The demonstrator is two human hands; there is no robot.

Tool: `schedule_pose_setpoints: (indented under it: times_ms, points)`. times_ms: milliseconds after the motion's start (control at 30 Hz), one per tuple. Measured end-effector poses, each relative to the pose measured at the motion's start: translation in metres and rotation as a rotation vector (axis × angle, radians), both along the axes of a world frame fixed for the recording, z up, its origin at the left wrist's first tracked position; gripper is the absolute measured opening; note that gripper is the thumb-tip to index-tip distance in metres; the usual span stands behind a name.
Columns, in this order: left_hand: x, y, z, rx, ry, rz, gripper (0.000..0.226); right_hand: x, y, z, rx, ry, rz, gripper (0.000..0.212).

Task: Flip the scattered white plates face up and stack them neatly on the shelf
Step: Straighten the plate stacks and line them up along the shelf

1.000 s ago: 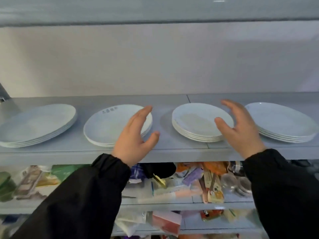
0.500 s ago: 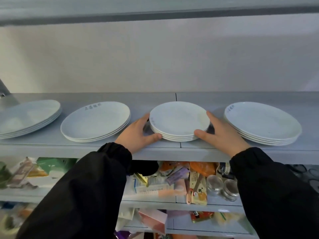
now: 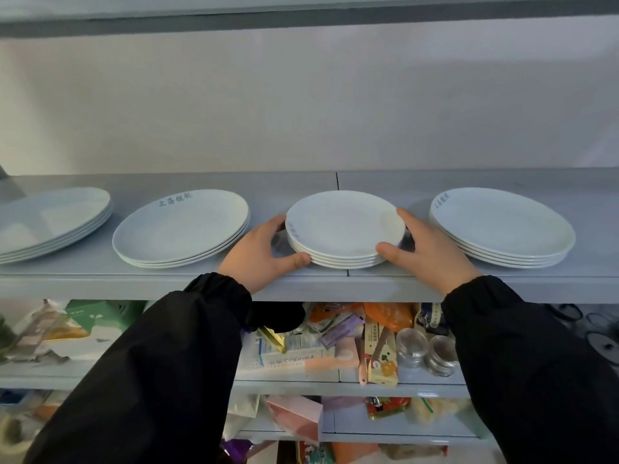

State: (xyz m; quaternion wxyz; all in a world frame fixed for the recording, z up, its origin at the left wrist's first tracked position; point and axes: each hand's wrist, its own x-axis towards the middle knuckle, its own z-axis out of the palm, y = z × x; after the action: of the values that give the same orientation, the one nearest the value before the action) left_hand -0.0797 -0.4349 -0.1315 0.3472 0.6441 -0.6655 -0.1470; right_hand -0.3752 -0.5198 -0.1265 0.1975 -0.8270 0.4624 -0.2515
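The middle stack of plates (image 3: pixel 345 226) sits face up near the front edge of the shelf (image 3: pixel 435 283), and both hands clasp its rim. The left hand (image 3: pixel 259 252) comes in from 8 o'clock, with its thumb at 7 and its fingers curled round the side at 9. The right hand (image 3: pixel 432 252) comes in from 4 o'clock, thumb at 5 and fingers curled at 3. On the same shelf the right stack (image 3: pixel 502 226) lies at its 3 o'clock, while the near left stack (image 3: pixel 181 229) and far left stack (image 3: pixel 50 222) lie at its 9 o'clock.
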Motion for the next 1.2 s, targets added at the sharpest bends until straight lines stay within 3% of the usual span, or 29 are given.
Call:
schedule_pose_setpoints:
  times_ms: [600, 900, 1033, 1100, 1200]
  points:
    - [0.01, -0.012, -0.013, -0.019, -0.115, -0.036, 0.086, 0.009, 0.006, 0.004, -0.023, 0.028, -0.129, 0.063]
    - [0.001, 0.0, -0.003, 0.013, -0.085, -0.021, 0.074, 0.006, 0.004, 0.001, -0.011, 0.011, -0.116, 0.077]
    - [-0.004, 0.003, 0.001, 0.034, -0.021, 0.036, 0.086, 0.0, 0.014, 0.005, -0.042, -0.089, -0.099, 0.061]
    - [-0.01, 0.007, 0.005, -0.036, 0.061, 0.154, 0.094, -0.016, 0.026, 0.008, -0.112, -0.134, -0.06, 0.067]
    - [-0.045, 0.016, 0.02, -0.246, 0.063, 0.205, 0.069, -0.065, 0.037, 0.019, -0.287, -0.178, 0.034, 0.069]
